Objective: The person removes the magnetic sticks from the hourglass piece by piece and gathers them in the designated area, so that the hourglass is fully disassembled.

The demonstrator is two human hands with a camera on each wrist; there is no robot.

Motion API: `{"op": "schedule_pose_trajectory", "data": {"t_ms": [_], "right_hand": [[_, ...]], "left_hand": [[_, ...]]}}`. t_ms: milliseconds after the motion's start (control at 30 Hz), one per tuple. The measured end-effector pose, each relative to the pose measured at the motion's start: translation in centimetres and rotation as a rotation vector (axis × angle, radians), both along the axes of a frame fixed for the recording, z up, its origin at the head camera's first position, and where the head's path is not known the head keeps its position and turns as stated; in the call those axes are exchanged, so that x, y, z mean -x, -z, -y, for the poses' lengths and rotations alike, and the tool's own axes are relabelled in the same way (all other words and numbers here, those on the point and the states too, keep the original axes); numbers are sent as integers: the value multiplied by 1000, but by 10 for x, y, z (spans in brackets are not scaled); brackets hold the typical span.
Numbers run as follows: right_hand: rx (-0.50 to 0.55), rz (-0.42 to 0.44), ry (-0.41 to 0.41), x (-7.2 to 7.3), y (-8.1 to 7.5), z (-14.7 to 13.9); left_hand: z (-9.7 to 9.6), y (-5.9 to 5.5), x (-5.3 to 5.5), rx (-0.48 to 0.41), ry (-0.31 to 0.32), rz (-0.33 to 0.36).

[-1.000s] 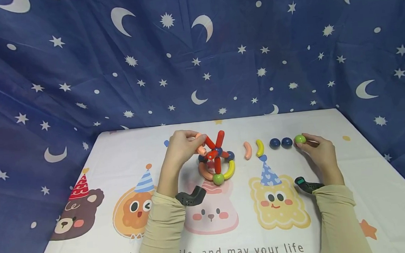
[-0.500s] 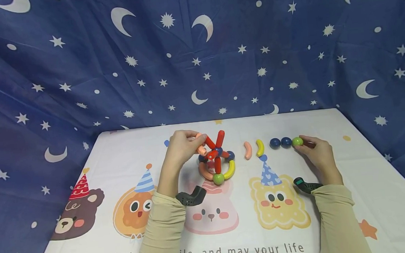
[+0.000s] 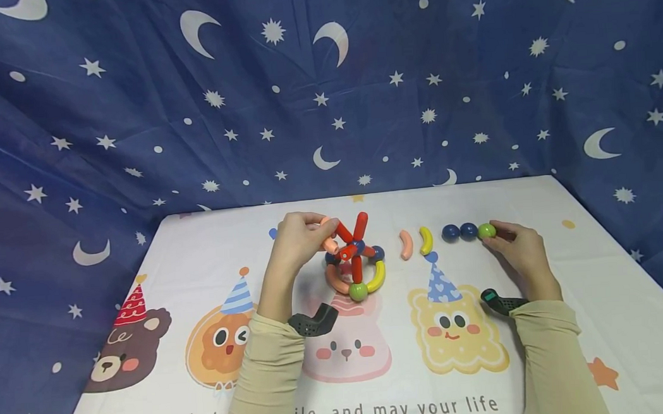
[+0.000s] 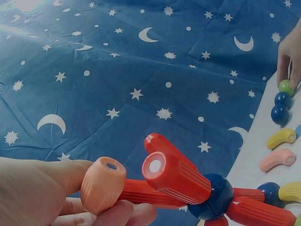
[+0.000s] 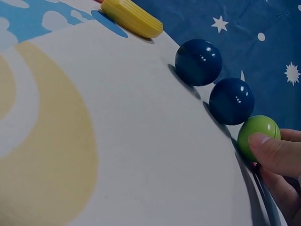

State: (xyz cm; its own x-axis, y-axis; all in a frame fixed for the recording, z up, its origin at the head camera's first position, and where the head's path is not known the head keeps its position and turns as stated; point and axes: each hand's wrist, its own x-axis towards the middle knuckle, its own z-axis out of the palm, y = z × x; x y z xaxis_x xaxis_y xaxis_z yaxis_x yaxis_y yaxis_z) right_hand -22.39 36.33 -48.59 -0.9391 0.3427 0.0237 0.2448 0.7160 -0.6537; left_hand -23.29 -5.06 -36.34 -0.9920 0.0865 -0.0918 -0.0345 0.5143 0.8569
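Observation:
My left hand point(image 3: 299, 237) pinches a peach curved rod point(image 4: 102, 186) at the upper left of a built frame. That frame has red rods point(image 4: 181, 181) joined at a blue ball point(image 4: 214, 195), over a ring of curved rods with a green ball point(image 3: 358, 292) at its front. A red rod runs up to the left fingers; whether it touches the peach rod cannot be told. At the right, my right hand point(image 3: 523, 252) grips a lime green ball point(image 5: 256, 136) between thumb and fingers. It sits at the end of a row with two dark blue balls point(image 5: 233, 101).
Between the frame and the balls lie a loose peach curved rod point(image 3: 406, 245) and a yellow curved rod point(image 3: 426, 241). A white printed cloth point(image 3: 397, 348) covers the table. Behind it hangs a blue curtain point(image 3: 359, 104) with stars and moons.
The right hand has moved slightly left with the green ball, which now stands against the nearer blue ball. My left hand has kept its place with the peach rod.

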Motion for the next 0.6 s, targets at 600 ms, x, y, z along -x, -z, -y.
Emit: {"op": "schedule_pose_trajectory", "data": {"t_ms": [600], "right_hand": [[15,12,-52,-8,-22,2]], "left_hand": [[1,-1,0,0,4,5]]}}
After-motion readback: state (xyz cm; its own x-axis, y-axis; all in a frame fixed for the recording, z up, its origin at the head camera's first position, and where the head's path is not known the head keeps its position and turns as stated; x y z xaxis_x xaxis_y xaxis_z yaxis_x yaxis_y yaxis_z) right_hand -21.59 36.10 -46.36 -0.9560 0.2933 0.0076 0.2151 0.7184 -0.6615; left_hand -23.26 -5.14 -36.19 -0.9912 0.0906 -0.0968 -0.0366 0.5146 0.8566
